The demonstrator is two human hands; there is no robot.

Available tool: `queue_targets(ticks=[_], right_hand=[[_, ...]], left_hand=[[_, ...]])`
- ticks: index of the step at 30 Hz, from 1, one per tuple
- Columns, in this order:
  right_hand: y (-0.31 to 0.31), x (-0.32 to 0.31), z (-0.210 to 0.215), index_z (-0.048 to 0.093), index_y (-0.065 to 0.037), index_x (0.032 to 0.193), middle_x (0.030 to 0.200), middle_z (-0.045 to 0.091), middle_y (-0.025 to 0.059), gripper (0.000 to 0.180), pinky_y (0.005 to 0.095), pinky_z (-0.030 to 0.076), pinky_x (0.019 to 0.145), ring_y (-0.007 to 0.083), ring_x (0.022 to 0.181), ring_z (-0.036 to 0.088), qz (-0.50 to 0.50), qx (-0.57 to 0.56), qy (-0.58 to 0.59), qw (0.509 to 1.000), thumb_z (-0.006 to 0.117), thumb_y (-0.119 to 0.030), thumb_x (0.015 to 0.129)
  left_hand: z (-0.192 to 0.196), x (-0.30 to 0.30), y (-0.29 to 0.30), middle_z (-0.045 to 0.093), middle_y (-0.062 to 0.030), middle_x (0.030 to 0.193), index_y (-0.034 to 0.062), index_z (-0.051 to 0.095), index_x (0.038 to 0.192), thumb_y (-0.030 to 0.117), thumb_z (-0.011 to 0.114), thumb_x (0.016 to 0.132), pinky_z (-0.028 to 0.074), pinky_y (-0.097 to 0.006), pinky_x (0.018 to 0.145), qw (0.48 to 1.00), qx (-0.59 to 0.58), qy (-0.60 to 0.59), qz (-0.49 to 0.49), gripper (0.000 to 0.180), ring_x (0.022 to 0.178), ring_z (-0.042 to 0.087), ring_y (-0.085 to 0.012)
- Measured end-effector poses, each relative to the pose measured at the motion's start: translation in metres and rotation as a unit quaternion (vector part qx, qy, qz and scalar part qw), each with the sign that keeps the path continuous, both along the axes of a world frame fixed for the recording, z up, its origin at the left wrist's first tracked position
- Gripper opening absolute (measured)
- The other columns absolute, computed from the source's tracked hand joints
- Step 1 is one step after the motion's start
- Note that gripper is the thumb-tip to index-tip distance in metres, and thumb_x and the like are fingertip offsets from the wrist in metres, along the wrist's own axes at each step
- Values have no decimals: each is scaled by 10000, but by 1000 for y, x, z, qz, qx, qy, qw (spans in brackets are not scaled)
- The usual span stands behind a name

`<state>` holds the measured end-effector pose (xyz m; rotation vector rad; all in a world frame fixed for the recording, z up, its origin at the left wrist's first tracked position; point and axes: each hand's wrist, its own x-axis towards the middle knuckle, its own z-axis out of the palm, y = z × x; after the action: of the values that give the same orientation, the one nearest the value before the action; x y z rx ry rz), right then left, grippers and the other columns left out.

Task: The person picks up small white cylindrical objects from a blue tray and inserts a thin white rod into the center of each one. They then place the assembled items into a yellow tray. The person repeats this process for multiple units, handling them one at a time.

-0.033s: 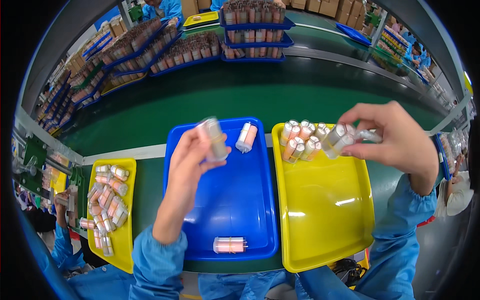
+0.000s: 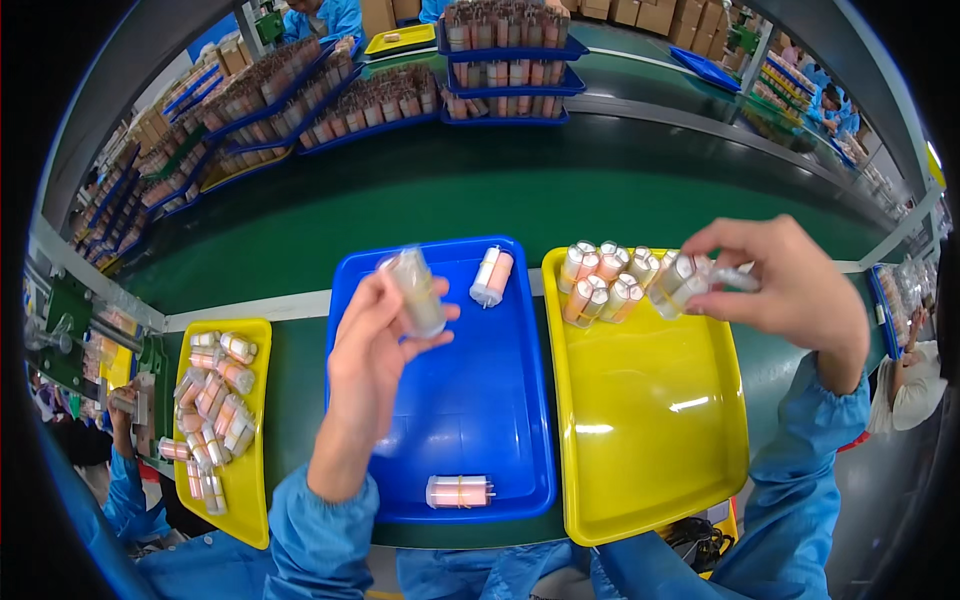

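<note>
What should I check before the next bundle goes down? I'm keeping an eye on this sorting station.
1. Left hand grips a bundle: ok, though blurred.
2. Right hand grips a bundle at the yellow tray's row: ok.
3. Bare floor in the yellow tray: ok.
4. Row of bundles upright: ok.
5. Blue tray holds two more bundles, one lying at the near edge: ok.
6. Bundle's condition: cannot tell.

Single head-worn fisheye view, steeply downward, close over blue tray (image 2: 500,420) and conveyor (image 2: 500,190).
</note>
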<state>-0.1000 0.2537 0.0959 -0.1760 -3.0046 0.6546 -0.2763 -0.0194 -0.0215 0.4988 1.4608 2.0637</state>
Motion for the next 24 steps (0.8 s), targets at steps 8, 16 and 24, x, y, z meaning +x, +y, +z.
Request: queue_targets(ticks=[8,16,24], right_hand=[[12,8,-84,647,19,1123,948,683,222,369,380,534,758,342,858,675,-55,-19,26,998,722,-177,820],[7,-13,-98,624,62,1125,934,671,247,380,385,525,724,338,845,669,-61,24,-3,998,706,-187,850],[9,-9,-105,530,45,1195,1037,640,252,494,384,519,770,330,886,666,-88,-39,-38,995,733,-239,844]], left_hand=[[-2,69,-1,467,-93,613,26,535,1119,374,283,963,289,-292,396,978,163,-123,49,457,428,372,-138],[-21,96,6,616,-181,876,53,468,1166,366,425,987,333,-237,428,983,127,-91,97,363,544,455,-120],[-43,95,-6,565,-104,965,45,498,1171,369,600,934,481,-312,687,965,131,32,223,414,844,576,-189]])
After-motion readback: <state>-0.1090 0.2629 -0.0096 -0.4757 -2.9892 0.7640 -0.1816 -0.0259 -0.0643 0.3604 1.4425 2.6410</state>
